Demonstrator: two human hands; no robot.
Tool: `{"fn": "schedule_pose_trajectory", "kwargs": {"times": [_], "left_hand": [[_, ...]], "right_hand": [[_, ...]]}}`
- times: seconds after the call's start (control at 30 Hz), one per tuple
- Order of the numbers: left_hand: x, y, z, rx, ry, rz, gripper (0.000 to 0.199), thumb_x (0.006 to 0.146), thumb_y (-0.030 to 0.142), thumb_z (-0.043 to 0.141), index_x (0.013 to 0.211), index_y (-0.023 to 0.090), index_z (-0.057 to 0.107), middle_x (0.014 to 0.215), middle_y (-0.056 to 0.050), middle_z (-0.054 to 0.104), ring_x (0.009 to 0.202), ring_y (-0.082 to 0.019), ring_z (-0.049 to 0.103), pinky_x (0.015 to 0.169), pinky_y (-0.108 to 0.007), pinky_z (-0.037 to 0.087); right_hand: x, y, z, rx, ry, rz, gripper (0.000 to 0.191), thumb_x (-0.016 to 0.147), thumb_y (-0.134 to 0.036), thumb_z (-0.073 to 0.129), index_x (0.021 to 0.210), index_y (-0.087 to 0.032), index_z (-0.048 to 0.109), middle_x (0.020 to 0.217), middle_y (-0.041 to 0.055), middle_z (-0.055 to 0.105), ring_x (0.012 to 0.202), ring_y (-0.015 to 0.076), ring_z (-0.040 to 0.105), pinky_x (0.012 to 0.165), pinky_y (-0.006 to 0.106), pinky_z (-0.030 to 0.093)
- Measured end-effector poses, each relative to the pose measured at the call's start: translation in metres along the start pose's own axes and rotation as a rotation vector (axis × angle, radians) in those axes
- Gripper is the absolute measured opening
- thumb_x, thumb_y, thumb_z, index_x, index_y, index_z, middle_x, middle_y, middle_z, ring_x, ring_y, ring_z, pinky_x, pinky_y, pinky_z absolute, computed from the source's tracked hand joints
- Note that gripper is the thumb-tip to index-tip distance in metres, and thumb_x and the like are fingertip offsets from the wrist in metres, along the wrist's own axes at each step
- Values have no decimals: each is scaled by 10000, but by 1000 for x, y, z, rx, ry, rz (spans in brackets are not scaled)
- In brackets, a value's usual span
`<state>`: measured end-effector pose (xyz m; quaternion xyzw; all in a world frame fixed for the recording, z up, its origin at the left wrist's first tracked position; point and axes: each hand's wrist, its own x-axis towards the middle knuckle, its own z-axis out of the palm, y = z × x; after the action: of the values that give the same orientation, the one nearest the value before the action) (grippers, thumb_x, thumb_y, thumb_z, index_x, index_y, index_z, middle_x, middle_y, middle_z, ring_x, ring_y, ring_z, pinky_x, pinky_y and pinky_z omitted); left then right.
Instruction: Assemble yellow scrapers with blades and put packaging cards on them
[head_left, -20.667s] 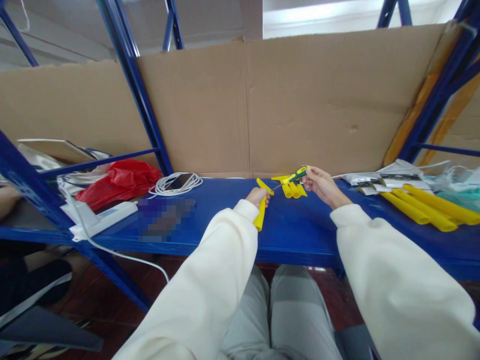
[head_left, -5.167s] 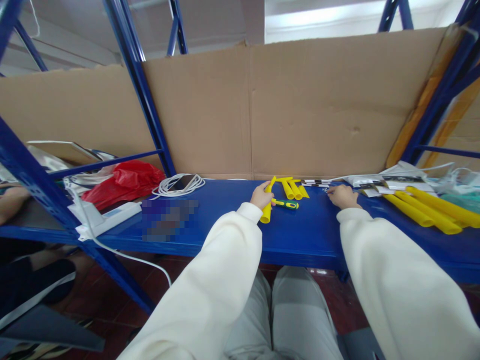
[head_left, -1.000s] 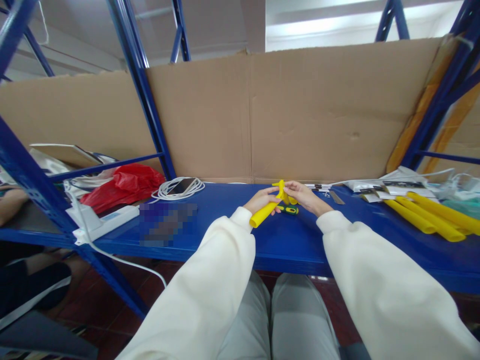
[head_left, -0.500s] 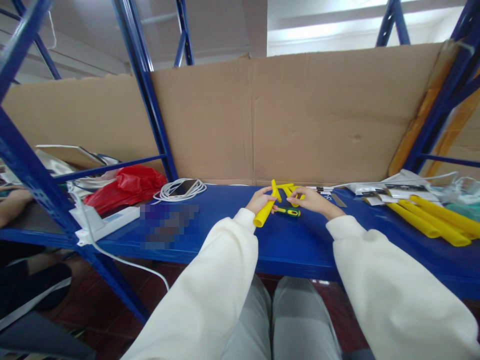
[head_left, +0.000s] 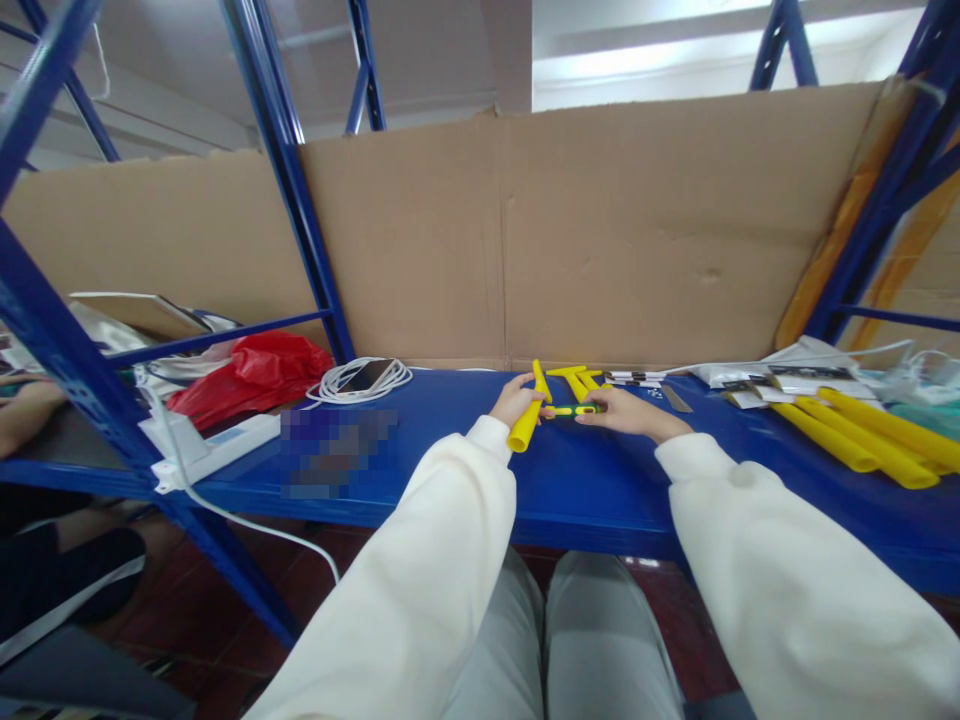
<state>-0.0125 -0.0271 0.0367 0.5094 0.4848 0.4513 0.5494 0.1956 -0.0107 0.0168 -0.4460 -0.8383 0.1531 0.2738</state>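
My left hand [head_left: 513,402] is closed around a yellow tube [head_left: 524,428], whose wide open end points down toward me. A yellow crosspiece [head_left: 541,379] shows at its upper end. My right hand [head_left: 616,411] pinches a slim tool with a green-and-yellow handle [head_left: 574,410], lying sideways between the hands. The tool's left end is close to my left fingers; I cannot tell whether they touch it. Just behind the tool, several small yellow parts [head_left: 576,383] lie on the blue table [head_left: 592,490].
Yellow tubes [head_left: 862,440] lie at the right beside white packets [head_left: 814,380]. A flat grey strip [head_left: 676,399] lies behind my right hand. To the left are a coiled white cable [head_left: 360,380], a power strip [head_left: 225,445] and a red bag [head_left: 255,375]. Another person's arm [head_left: 30,410] shows far left.
My right hand has left the small yellow parts and moved down onto the green-and-yellow tool, which has risen slightly. My left hand still holds the yellow tube, now turned a little.
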Motion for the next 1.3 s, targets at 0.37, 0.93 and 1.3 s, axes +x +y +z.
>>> {"fn": "schedule_pose_trajectory", "kwargs": {"times": [0.37, 0.93, 1.3], "left_hand": [[-4, 3, 3, 22, 26, -13, 661, 822, 0, 503, 1455, 149, 381, 1119, -151, 679, 488, -101, 618, 406, -199, 412], [-7, 3, 4, 43, -10, -5, 663, 809, 17, 514, 1453, 137, 411, 1009, -122, 703, 477, -110, 610, 390, -197, 406], [-8, 4, 5, 40, -10, -1, 682, 809, 11, 507, 1470, 120, 382, 1013, -132, 697, 474, -108, 605, 389, -200, 408]], "right_hand": [[0, 4, -18, 331, 551, 105, 397, 757, -590, 642, 695, -227, 494, 545, -27, 546, 470, 121, 480, 478, 255, 382], [4, -8, -13, 713, 720, 150, 326, 743, -482, 709, 726, -227, 507, 543, -39, 582, 463, 108, 504, 480, 238, 418], [4, -8, -13, 714, 703, 130, 328, 742, -484, 705, 711, -228, 503, 532, -41, 572, 455, 106, 494, 467, 237, 410]]}}
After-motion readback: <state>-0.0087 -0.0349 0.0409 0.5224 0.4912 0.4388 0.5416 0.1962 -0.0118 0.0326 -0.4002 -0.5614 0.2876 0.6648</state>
